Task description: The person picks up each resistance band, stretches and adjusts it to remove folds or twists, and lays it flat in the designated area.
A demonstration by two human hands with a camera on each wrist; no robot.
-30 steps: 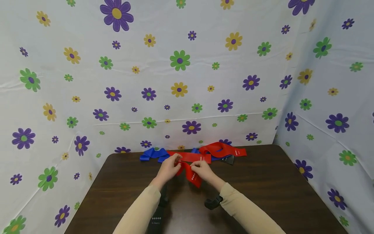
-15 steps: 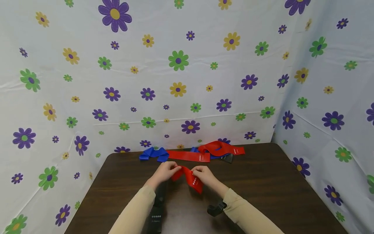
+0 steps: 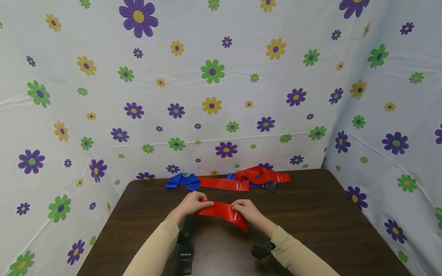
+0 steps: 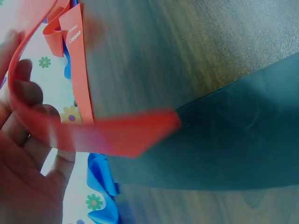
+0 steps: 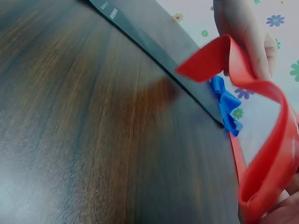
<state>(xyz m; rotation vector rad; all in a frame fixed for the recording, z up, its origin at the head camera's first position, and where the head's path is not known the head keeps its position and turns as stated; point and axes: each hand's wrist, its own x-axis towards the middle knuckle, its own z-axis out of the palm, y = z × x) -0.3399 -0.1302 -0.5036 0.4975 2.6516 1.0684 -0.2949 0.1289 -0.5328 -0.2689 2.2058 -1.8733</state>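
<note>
A red resistance band (image 3: 221, 211) with white dots and lettering near its right end stretches between both hands over the middle of the table. My left hand (image 3: 190, 207) pinches it toward its left end. At its right end, my right hand (image 3: 251, 214) pinches the band between thumb and fingers, and the printed end droops below. In the right wrist view the band (image 5: 261, 88) shows as a loose, curving strip. Under the left forearm lies a flat black band (image 3: 185, 255), partly hidden; the red band overlaps this black band (image 4: 233, 135) in the left wrist view.
Along the table's back edge lie a crumpled blue band (image 3: 183, 181), a flat red band (image 3: 224, 184) and a twisted red band (image 3: 260, 175) over blue and black ones. A flower-print cloth (image 3: 214, 96) hangs right behind the dark wooden table (image 3: 310, 218).
Both hands have drawn back from the rear bands toward the person and spread apart. The held red band has gone from folded and bunched to a wider, gently arched strip.
</note>
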